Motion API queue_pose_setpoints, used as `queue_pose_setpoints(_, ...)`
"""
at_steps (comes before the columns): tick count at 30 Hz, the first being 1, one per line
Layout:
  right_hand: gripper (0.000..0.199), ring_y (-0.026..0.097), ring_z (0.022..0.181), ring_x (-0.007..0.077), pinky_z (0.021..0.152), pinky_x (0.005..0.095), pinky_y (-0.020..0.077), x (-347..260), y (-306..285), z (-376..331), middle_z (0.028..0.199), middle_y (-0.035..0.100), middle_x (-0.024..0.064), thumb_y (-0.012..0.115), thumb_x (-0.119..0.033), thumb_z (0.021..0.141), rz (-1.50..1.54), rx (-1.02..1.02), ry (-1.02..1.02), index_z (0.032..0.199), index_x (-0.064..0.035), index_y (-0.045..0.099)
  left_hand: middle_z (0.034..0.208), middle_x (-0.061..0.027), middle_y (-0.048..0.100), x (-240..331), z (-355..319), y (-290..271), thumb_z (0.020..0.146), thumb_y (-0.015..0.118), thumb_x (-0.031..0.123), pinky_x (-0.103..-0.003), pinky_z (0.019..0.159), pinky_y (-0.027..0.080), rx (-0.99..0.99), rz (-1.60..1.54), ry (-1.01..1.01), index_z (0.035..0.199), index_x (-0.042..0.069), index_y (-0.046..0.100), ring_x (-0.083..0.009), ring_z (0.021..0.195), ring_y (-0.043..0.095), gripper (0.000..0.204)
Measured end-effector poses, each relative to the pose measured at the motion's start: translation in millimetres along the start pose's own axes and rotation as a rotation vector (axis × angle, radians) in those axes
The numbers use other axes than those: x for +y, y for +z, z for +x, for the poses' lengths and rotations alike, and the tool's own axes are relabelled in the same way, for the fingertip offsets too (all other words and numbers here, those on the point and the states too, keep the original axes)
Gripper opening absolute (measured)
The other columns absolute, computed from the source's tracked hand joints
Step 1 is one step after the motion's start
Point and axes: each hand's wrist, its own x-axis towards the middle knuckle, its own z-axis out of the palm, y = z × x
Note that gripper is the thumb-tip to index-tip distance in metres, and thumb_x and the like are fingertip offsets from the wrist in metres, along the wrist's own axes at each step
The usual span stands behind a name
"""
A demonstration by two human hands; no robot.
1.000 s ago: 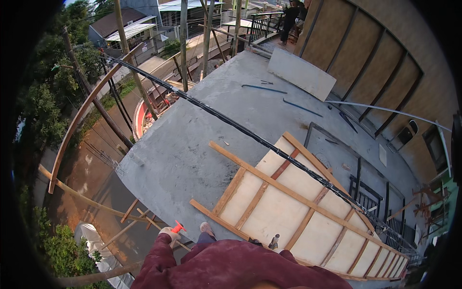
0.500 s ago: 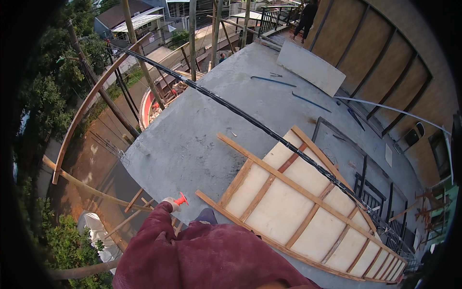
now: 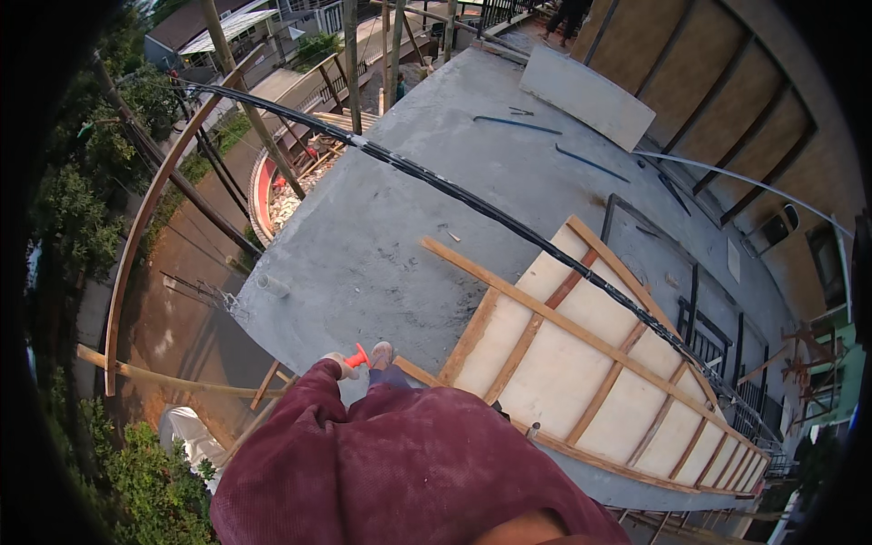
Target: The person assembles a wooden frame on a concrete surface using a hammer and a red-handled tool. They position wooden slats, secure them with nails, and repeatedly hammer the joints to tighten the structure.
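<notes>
My left hand (image 3: 342, 365), in a pale glove, is closed round a red-orange handle-like object (image 3: 357, 355) with a flared end. Whatever lies beyond its grip is hidden. The hand hangs beside my foot (image 3: 381, 352), over the edge of the grey concrete slab (image 3: 372, 272). To the right of my body lies a large pale panel (image 3: 536, 372) with a frame of wooden battens (image 3: 527, 338). My right hand does not show; a small dark thing (image 3: 500, 411) by my right side is too small to make out.
Black cables (image 3: 472, 204) cross above the slab diagonally. Left, the slab drops off to a road (image 3: 182, 300) far below, with a curved wooden strip (image 3: 154, 200) and poles alongside. Dark metal bars (image 3: 518, 124), a white board (image 3: 586, 95) and a person (image 3: 568, 20) are at the back.
My view has shifted with my body. My foot now shows on the slab beside my left hand, and the red-orange object has turned while staying in that hand.
</notes>
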Motion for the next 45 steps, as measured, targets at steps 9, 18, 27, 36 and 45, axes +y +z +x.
queue_pose_setpoints(9,0.018,0.060,0.057,0.0193,0.050,0.0370,0.0487,-54.4,128.5,-38.8,0.070,0.059,0.0081,0.068,-0.016,0.090,0.115,0.073,0.040,0.096,-0.0025,0.058,0.104,-0.0122,0.076,-51.0,101.6,-129.5,0.067,0.086,0.051,-0.040,0.090,0.055,-0.066,0.376,0.003,0.114,0.011,0.078,-0.0266,0.100,0.073,0.062)
queue_pose_setpoints(18,0.020,0.059,0.057,0.0188,0.050,0.0370,0.0489,-50.0,166.5,-49.7,0.071,0.057,0.0079,0.068,-0.014,0.090,0.154,0.095,0.042,0.100,-0.0022,0.056,0.101,-0.0113,0.077,10.7,117.1,-162.7,0.069,0.084,0.044,-0.040,0.088,0.056,-0.023,0.355,0.136,0.113,0.013,0.078,-0.0263,0.096,0.074,0.054)
queue_pose_setpoints(27,0.023,0.058,0.057,0.0183,0.049,0.0369,0.0490,-40.1,163.0,-27.0,0.072,0.056,0.0077,0.068,-0.012,0.090,0.194,0.070,0.034,0.104,-0.0020,0.054,0.103,-0.0095,0.077,54.2,86.8,-135.5,0.069,0.089,0.043,-0.042,0.090,0.055,-0.062,0.450,0.307,0.116,0.015,0.077,-0.0240,0.098,0.072,0.055)
queue_pose_setpoints(36,0.026,0.057,0.056,0.0179,0.048,0.0369,0.0492,-16.8,153.6,-22.2,0.073,0.055,0.0075,0.068,-0.010,0.090,0.292,0.087,0.039,0.109,-0.0017,0.052,0.079,-0.0060,0.070,50.4,93.2,-142.1,0.071,0.088,0.052,-0.033,0.064,0.055,-0.084,0.308,0.180,0.101,0.009,0.074,-0.0168,0.067,0.068,0.054)
queue_pose_setpoints(45,0.033,0.057,0.056,0.0164,0.048,0.0357,0.0501,0.9,185.1,-92.9,0.076,0.055,0.0073,0.067,-0.010,0.090,0.512,0.325,0.074,0.118,-0.0009,0.051,0.068,0.0022,0.055,155.0,113.2,-157.5,0.089,0.076,0.028,-0.027,0.050,0.037,-0.177,-0.501,0.291,0.091,0.005,0.066,-0.0104,0.054,0.051,0.026)
